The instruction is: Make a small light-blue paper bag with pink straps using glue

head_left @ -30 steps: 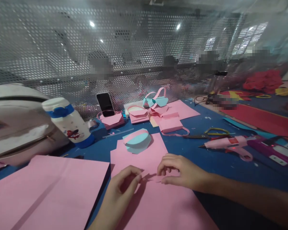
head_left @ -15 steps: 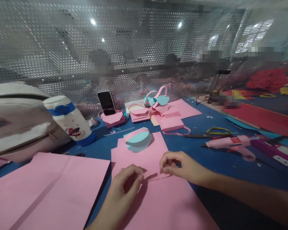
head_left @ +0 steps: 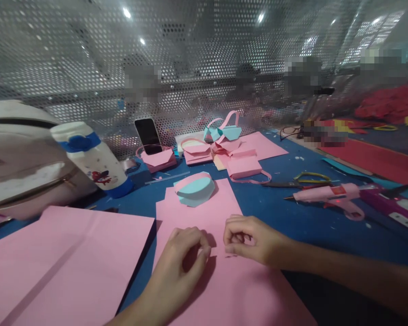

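Observation:
My left hand [head_left: 182, 260] is closed in a pinch of thumb and forefinger over a large pink paper sheet [head_left: 258, 299]. Facing it across a small gap, my right hand [head_left: 250, 240] has its fingers curled and thumb tip pressed in. Pink on pink hides whatever the fingertips hold; only a small dark-edged scrap or shadow shows under the right thumb. Beyond the hands, a light blue paper bag [head_left: 195, 192] with a pink band lies on the pink sheets.
Left: folded pink paper [head_left: 75, 258], a white-and-blue bottle [head_left: 98, 163] and a pale backpack [head_left: 23, 158]. Behind: a phone [head_left: 148, 136], small pink paper bags [head_left: 243, 165] and a perforated metal screen [head_left: 190, 59]. Right: scissors [head_left: 313, 177] and a pink glue gun [head_left: 333, 194].
The thin pink strip seen between my hands is no longer visible there. My left hand has shifted slightly right. The whole view has tilted down a little.

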Demonstrator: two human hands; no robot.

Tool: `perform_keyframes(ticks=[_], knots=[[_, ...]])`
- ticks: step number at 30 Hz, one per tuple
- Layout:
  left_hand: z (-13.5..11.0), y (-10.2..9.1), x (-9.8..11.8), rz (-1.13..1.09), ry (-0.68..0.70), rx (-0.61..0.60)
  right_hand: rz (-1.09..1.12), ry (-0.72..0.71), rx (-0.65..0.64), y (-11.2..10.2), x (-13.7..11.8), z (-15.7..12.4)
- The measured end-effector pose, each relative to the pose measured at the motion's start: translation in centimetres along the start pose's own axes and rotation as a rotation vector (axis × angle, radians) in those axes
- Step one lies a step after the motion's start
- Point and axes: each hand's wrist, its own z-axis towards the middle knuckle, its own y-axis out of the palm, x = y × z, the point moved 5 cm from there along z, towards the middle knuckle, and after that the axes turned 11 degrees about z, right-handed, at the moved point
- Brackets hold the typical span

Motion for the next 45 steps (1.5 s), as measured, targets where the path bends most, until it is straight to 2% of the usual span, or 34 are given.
perform_keyframes(ticks=[18, 33, 39, 45], knots=[[-0.2, 0.1, 0.6, 0.064, 0.1, -0.051, -0.167, -0.09, -0.042, 0.3, -0.3, 0.0], [-0.3, 0.2, 1.0, 0.094, 0.181, -0.009, -0.178, -0.152, -0.02, 0.4, -0.5, -0.1], [-0.5, 0.1, 1.4, 0.144, 0.262, 0.027, -0.199, -0.178, -0.026, 0.5, -0.2, -0.4], [-0.9, 0.6, 2.0, 0.323, 0.43, 0.081, -0.181, -0.207, -0.011, 0.5, -0.2, -0.5]])
